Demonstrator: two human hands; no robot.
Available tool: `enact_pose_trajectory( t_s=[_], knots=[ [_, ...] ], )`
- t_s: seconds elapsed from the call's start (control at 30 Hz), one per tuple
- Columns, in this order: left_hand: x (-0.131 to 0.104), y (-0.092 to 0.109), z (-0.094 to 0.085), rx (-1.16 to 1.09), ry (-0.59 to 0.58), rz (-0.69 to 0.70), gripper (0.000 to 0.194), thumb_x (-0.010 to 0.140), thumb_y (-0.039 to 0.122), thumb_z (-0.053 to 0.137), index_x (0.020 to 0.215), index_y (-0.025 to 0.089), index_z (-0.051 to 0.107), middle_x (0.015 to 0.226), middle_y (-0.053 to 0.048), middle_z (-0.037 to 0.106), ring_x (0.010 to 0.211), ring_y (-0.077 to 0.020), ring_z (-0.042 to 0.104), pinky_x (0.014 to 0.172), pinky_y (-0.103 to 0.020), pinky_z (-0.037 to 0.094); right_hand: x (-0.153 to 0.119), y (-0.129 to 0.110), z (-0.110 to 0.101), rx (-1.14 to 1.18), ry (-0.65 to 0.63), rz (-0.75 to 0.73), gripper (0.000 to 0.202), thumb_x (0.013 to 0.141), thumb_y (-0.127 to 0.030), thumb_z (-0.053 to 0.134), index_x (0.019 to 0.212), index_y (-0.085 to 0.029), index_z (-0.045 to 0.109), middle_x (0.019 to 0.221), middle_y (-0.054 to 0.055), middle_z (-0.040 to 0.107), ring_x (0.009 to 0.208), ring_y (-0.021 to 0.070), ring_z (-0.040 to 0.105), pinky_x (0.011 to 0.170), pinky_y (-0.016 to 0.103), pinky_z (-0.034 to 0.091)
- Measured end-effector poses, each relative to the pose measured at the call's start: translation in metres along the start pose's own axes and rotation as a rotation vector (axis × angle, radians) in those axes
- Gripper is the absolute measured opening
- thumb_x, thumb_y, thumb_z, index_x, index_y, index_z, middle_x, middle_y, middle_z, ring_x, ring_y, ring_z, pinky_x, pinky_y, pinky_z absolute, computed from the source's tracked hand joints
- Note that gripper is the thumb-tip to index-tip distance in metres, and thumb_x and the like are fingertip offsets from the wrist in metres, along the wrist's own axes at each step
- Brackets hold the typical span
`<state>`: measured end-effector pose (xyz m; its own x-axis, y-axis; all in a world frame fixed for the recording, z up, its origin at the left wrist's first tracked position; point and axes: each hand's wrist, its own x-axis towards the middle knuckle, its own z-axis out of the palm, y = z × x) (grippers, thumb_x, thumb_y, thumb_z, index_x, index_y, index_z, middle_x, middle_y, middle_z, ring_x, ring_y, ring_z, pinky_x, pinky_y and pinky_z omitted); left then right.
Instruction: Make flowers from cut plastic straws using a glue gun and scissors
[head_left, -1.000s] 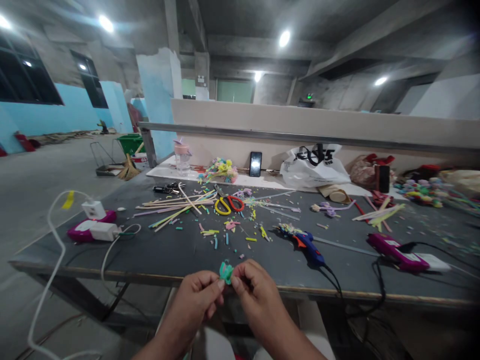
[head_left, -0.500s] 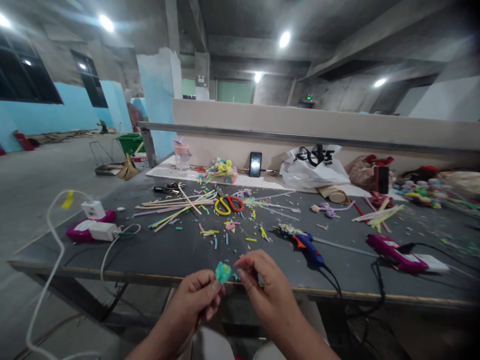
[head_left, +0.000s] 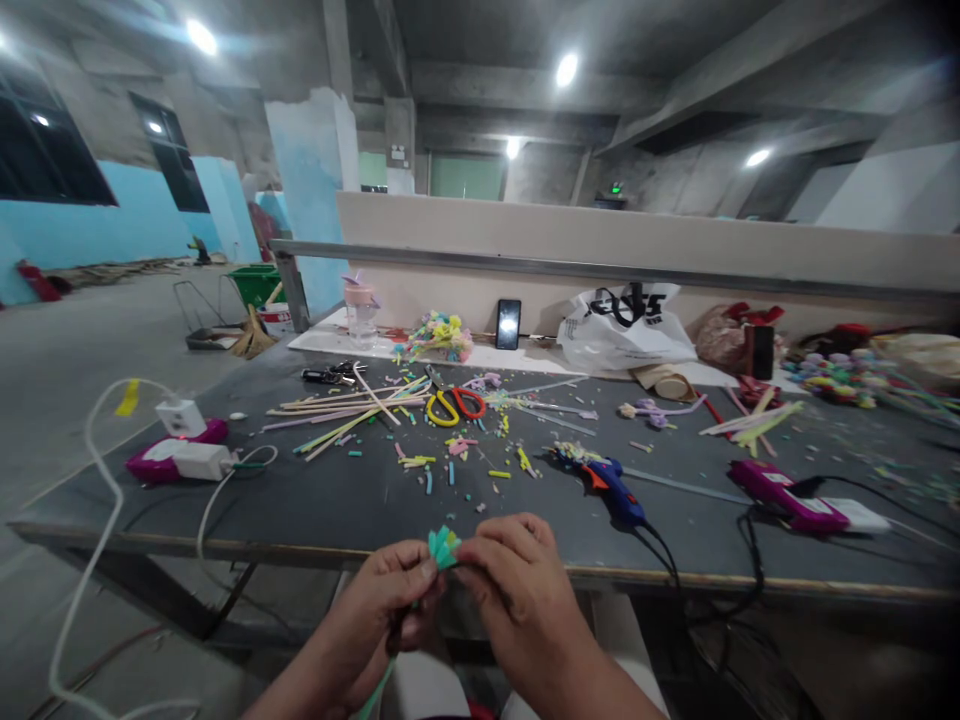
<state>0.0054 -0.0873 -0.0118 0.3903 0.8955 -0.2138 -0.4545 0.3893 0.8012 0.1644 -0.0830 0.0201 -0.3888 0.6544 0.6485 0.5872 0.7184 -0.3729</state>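
Just in front of the table's near edge, my left hand [head_left: 379,605] pinches a small turquoise craft flower [head_left: 441,548] with a bit of yellow at its centre. A thin green stem [head_left: 379,690] shows below that hand. My right hand [head_left: 521,580] is closed, its thumb and fingertips pressed together on the flower's right side. Those fingers hide part of the petals, and I cannot tell whether a loose piece is between them. On the table beyond lie short cut pieces in yellow, blue and pink [head_left: 459,446].
Scissors [head_left: 455,405] lie mid-table beside a bundle of pastel sticks [head_left: 352,405]. A blue glue gun [head_left: 619,492] rests to the right, its cord hanging over the edge. Purple power strips [head_left: 787,495] sit at both sides. A phone [head_left: 508,324], a cup [head_left: 361,315] and a white bag [head_left: 626,330] stand behind.
My right hand has moved left, from just beside the flower to touching it. The flower has turned in my left hand, and its green stem now shows below.
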Motion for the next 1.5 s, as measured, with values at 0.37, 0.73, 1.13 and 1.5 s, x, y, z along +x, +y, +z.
enact_pose_trajectory(
  t_s=[0.37,0.73,1.13,1.5],
  knots=[
    [0.001,-0.003,0.001,0.04,0.058,0.015,0.025,0.069,0.032,0.063,0.06,0.014,0.049,0.05,0.007,0.04,0.035,-0.0002,0.023,0.04,-0.02,0.009,-0.002,0.003,0.012,0.101,-0.072,0.168,0.017,0.073,-0.002,0.053,0.068,-0.018,0.049,0.068,-0.002,0.054,0.067,0.0129,0.049,0.069,0.029,0.03],
    [0.0,0.001,-0.003,-0.154,-0.037,-0.062,0.02,0.069,0.025,0.062,0.06,0.014,0.047,0.05,0.007,0.038,0.034,0.0009,0.02,0.037,-0.017,0.009,-0.002,0.003,0.005,0.167,-0.019,0.211,0.011,0.081,-0.012,0.05,0.073,-0.02,0.053,0.071,0.0,0.056,0.071,0.0153,0.05,0.066,0.029,0.036],
    [0.003,-0.009,-0.012,-0.374,-0.039,-0.184,0.011,0.068,0.015,0.06,0.062,0.012,0.05,0.049,0.007,0.039,0.032,0.002,0.019,0.034,-0.012,0.011,-0.002,-0.007,0.005,0.104,0.037,0.1,0.015,0.08,-0.006,0.05,0.08,-0.019,0.056,0.075,0.0,0.059,0.074,0.0141,0.053,0.072,0.031,0.032],
    [0.004,-0.017,-0.014,-0.362,-0.063,-0.179,0.012,0.07,0.015,0.059,0.062,0.013,0.05,0.048,0.006,0.04,0.032,0.001,0.019,0.033,-0.013,0.012,-0.006,0.003,0.016,0.155,-0.012,0.219,0.021,0.068,0.001,0.059,0.069,-0.019,0.053,0.068,-0.004,0.056,0.068,0.0125,0.05,0.07,0.029,0.029]
  ],
)
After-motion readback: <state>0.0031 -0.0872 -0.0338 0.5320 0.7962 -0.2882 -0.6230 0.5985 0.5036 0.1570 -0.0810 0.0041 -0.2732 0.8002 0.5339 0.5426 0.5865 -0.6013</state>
